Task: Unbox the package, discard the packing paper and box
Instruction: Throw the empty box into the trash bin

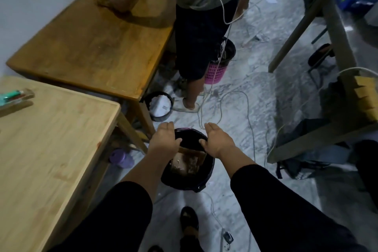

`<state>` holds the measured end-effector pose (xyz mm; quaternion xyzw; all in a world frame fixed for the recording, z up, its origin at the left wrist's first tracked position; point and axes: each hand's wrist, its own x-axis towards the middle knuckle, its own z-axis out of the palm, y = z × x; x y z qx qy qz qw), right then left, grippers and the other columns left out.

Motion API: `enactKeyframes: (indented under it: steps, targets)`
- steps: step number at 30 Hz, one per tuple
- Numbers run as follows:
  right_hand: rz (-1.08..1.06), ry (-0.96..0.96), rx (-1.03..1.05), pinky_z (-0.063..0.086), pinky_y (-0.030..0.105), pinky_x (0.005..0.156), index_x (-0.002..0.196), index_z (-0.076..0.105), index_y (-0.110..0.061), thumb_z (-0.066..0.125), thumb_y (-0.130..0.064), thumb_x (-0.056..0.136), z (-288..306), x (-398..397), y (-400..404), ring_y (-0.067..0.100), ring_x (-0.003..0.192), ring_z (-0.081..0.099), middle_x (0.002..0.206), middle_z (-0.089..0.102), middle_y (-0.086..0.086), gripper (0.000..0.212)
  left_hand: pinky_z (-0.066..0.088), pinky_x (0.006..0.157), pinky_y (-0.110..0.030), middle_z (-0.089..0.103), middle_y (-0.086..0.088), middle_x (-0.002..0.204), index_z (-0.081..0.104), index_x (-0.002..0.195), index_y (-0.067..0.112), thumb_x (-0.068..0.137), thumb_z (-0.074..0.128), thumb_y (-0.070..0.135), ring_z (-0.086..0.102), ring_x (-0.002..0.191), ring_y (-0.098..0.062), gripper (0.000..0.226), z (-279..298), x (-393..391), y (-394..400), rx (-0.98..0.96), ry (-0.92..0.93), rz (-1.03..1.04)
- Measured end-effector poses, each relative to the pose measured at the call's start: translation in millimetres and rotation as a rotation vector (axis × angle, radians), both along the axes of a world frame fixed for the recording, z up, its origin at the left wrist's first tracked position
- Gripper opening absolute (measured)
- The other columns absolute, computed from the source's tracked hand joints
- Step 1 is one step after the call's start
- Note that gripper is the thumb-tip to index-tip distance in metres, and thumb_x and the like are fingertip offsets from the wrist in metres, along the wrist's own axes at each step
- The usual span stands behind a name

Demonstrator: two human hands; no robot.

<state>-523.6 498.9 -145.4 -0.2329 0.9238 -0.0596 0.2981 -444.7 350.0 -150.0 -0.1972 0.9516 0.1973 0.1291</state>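
From the head camera I see both hands spread over a black round bin (pixel 190 178) on the floor near me. My left hand (pixel 164 139) hovers at the bin's left rim, fingers loosely extended and wide, holding nothing. My right hand (pixel 217 141) hovers at the right rim, fingers likewise flat and open, empty. Both sleeves are black.

Inside the bin lies the cardboard box (pixel 189 160), brown, flattened-looking and tilted, its flaps up toward my hands; crumpled brown material sits with it, but I cannot tell whether that is the packing paper.

To my left stands a pale wooden table (pixel 51 149) with a smooth grain, bearing a clear case with a green lighter (pixel 12 94) at its far left edge. Beyond it is a darker, glossier wooden table (pixel 92 47), where another person (pixel 196 26) in dark shorts leans a hand. Under that table's near corner sits a second black bin (pixel 159 106) holding white paper. A pink mesh basket (pixel 216 71) stands behind the person's legs. White cables (pixel 247 108) trail across the grey marbled floor between the bins. A purple round lid-like thing (pixel 120 157) lies beneath the near table. On the right, a bench frame crosses the view.
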Motion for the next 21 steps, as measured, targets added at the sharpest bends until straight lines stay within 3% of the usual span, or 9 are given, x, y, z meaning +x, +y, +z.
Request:
enactKeyframes:
  steps: [8,14,18,21]
  targets:
    - [0.131,0.169,-0.064,0.025,0.034,0.113,0.148,0.011,-0.008,0.040,-0.033,0.097,87.8,-29.3,-36.1,0.024,0.144,0.016,0.157,0.013,0.010,0.064,0.040,0.101,-0.035,0.035,-0.016,0.136,0.025,0.137,0.002,0.096,0.042,0.034,0.036,0.127,-0.029,0.055,80.2,-21.7,-23.5,-0.222,0.033,-0.051]
    - [0.185,0.302,-0.136,0.030,0.037,0.110,0.147,0.014,-0.008,0.044,-0.036,0.096,157.5,-42.9,-74.4,0.024,0.144,0.016,0.156,0.016,0.009,0.066,0.042,0.088,-0.036,0.040,-0.014,0.129,0.032,0.131,0.006,0.093,0.045,0.040,0.043,0.117,-0.031,0.053,148.0,-28.8,-65.9,-0.254,0.145,0.040]
    - [0.250,0.393,-0.175,0.031,0.038,0.110,0.148,0.010,-0.009,0.041,-0.038,0.097,203.0,-42.2,-106.1,0.023,0.144,0.016,0.157,0.012,0.006,0.066,0.042,0.097,-0.036,0.042,-0.016,0.130,0.033,0.132,0.005,0.091,0.047,0.041,0.045,0.119,-0.030,0.057,192.5,-23.3,-92.7,-0.400,0.229,0.162]
    - [0.311,0.456,-0.190,0.027,0.035,0.112,0.149,0.005,-0.008,0.038,-0.039,0.097,229.7,-37.4,-137.4,0.021,0.145,0.012,0.158,0.008,0.006,0.068,0.044,0.096,-0.036,0.044,-0.016,0.130,0.035,0.131,0.005,0.092,0.046,0.040,0.046,0.119,-0.029,0.054,222.9,-10.5,-112.4,-0.446,0.283,0.260]
